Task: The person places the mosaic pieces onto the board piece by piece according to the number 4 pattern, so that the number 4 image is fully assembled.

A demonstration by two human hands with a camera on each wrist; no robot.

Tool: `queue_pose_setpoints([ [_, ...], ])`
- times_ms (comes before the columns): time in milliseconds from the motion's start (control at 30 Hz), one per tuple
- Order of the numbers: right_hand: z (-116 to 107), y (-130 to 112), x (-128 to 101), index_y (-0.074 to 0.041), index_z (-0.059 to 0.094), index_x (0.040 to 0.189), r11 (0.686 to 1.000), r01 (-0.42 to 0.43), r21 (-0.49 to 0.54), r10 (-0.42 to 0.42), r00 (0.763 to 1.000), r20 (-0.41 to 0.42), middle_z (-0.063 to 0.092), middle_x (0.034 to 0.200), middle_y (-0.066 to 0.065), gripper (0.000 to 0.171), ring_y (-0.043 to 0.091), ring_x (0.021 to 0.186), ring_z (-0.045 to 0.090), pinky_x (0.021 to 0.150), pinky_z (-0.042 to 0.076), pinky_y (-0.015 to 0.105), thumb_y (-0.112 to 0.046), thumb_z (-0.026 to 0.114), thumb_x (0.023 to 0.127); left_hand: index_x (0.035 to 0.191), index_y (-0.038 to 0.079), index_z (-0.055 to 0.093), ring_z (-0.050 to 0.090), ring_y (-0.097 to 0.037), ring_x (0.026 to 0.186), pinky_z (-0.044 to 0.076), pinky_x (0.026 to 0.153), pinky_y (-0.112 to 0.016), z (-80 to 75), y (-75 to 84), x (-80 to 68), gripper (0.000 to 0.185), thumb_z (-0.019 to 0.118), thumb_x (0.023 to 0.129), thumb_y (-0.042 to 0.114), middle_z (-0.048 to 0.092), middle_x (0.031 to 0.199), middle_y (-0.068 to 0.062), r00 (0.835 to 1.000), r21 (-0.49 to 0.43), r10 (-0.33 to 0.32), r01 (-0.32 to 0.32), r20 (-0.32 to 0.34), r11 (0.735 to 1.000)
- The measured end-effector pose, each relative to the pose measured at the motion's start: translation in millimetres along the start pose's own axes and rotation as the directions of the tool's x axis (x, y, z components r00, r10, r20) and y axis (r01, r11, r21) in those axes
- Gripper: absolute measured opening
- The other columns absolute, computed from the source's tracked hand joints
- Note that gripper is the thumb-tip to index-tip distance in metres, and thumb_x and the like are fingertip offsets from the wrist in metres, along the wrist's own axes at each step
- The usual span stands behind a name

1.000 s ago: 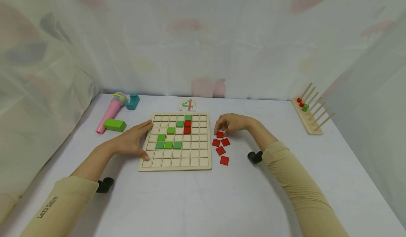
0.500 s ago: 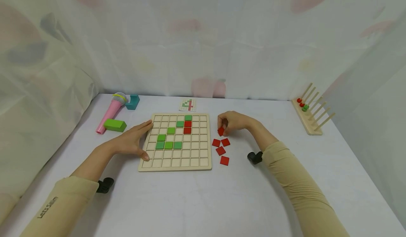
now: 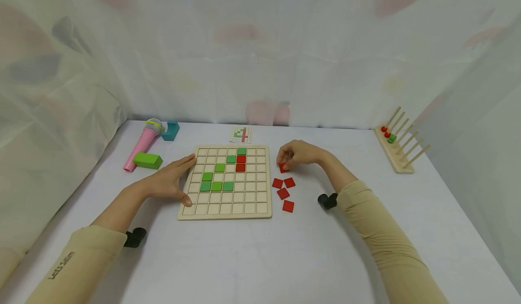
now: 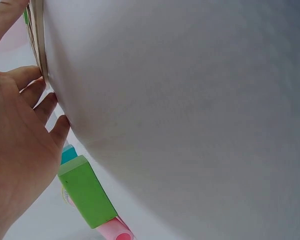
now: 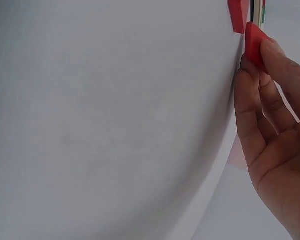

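Right hand (image 3: 299, 153) pinches red square tile (image 3: 283, 168), closed to its thickness; four loose red tiles (image 3: 283, 193) nearside of grip, wooden grid board (image 3: 243, 208) left. Left hand (image 3: 168, 181), spread, touches board. Pick-up step, apparently; next likely needs leftward carry.

Your head camera looks forward and down from above your left hand (image 3: 168, 179) and right hand (image 3: 300, 154), far enough back for the whole board (image 3: 225, 209). Your left wrist camera (image 3: 136, 237) and right wrist camera (image 3: 327, 201) face forward close behind them; the left shares the block (image 4: 87, 191) beside that hand with the head view, the right the pinched tile (image 5: 253, 46).
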State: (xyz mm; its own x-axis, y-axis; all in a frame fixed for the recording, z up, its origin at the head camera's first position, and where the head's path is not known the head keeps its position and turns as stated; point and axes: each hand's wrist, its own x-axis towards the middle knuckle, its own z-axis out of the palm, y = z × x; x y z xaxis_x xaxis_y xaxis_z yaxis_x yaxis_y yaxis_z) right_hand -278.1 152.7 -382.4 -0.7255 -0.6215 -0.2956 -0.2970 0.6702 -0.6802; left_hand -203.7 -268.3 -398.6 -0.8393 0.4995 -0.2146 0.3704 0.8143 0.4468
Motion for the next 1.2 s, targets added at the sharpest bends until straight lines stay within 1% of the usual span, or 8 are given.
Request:
queue_pose_setpoints([
  [200,0.1,-6.4,3.1,-0.012,0.074,0.103,1.000,0.025,0.013,-0.025,0.999,-0.025,0.061,0.086,0.001,0.024,0.017,0.086,0.058,0.079,0.048,0.027,-0.004,0.068,0.082,0.156,-0.003,0.018,0.014,-0.048,0.151,0.019,0.118,-0.067,-0.3,-1.2,0.0,0.137,0.089,0.055,0.057,0.011,0.167,-0.021,1.000,-0.001,0.005,-0.005,0.002,1.000],
  [433,4.0,-19.7,7.4,-0.010,0.072,0.104,1.000,0.028,0.014,-0.027,0.998,-0.064,0.060,0.085,0.000,0.022,0.016,0.083,0.059,0.073,0.049,0.025,-0.005,0.069,0.083,0.156,-0.002,0.017,0.013,-0.048,0.152,0.018,0.119,-0.067,0.5,-3.0,0.2,0.137,0.089,0.056,0.057,0.011,0.167,-0.020,1.000,-0.006,0.000,0.001,0.005,1.000],
  [600,9.5,-30.7,12.3,-0.007,0.072,0.106,0.997,0.034,0.064,-0.027,0.994,-0.101,0.062,0.085,0.002,0.021,0.016,0.081,0.059,0.071,0.050,0.024,-0.006,0.070,0.085,0.156,-0.003,0.017,0.014,-0.048,0.151,0.018,0.119,-0.067,0.8,-2.8,0.2,0.138,0.089,0.056,0.057,0.011,0.167,-0.020,1.000,-0.006,0.001,-0.001,0.006,1.000],
  [733,14.9,-38.0,17.7,-0.006,0.072,0.107,0.996,0.042,0.075,-0.033,0.992,-0.120,0.065,0.086,0.003,0.021,0.015,0.082,0.061,0.072,0.049,0.023,-0.007,0.070,0.086,0.156,-0.003,0.017,0.014,-0.048,0.151,0.018,0.119,-0.067,0.8,-2.2,0.2,0.138,0.089,0.055,0.057,0.011,0.167,-0.021,1.000,-0.013,0.006,-0.006,0.006,1.000],
  [833,18.2,-44.0,21.6,-0.008,0.072,0.107,0.996,0.045,0.076,-0.035,0.991,-0.126,0.067,0.088,0.003,0.020,0.014,0.082,0.061,0.073,0.049,0.023,-0.009,0.069,0.087,0.156,-0.003,0.017,0.013,-0.048,0.151,0.018,0.119,-0.067,1.0,-2.5,0.6,0.138,0.089,0.056,0.057,0.011,0.167,-0.021,1.000,-0.009,0.003,-0.003,0.005,1.000],
  [1000,22.9,-52.7,29.2,-0.010,0.073,0.104,0.994,0.048,0.100,-0.035,0.992,-0.124,0.068,0.085,0.003,0.016,0.014,0.076,0.066,0.072,0.052,0.023,-0.010,0.068,0.089,0.157,-0.002,0.016,0.014,-0.048,0.151,0.019,0.118,-0.067,0.6,-1.9,1.1,0.138,0.089,0.056,0.057,0.011,0.167,-0.020,1.000,-0.001,-0.002,0.002,0.004,1.000],
  [1100,26.1,-58.9,32.6,-0.009,0.073,0.105,0.991,0.042,0.127,-0.026,0.992,-0.121,0.068,0.084,0.003,0.016,0.015,0.074,0.071,0.074,0.055,0.022,-0.010,0.068,0.090,0.156,-0.002,0.017,0.015,-0.048,0.151,0.019,0.118,-0.067,0.0,-0.7,1.1,0.137,0.089,0.056,0.057,0.011,0.167,-0.021,1.000,0.004,-0.006,0.006,0.006,1.000],
  [1200,30.4,-65.0,35.9,-0.007,0.073,0.105,0.988,0.038,0.149,-0.020,0.992,-0.124,0.069,0.083,0.003,0.016,0.017,0.073,0.072,0.072,0.057,0.023,-0.010,0.069,0.089,0.156,-0.002,0.017,0.015,-0.049,0.151,0.019,0.118,-0.067,-0.6,0.0,1.1,0.137,0.089,0.056,0.057,0.011,0.167,-0.021,1.000,0.006,-0.007,0.007,0.006,1.000],
])
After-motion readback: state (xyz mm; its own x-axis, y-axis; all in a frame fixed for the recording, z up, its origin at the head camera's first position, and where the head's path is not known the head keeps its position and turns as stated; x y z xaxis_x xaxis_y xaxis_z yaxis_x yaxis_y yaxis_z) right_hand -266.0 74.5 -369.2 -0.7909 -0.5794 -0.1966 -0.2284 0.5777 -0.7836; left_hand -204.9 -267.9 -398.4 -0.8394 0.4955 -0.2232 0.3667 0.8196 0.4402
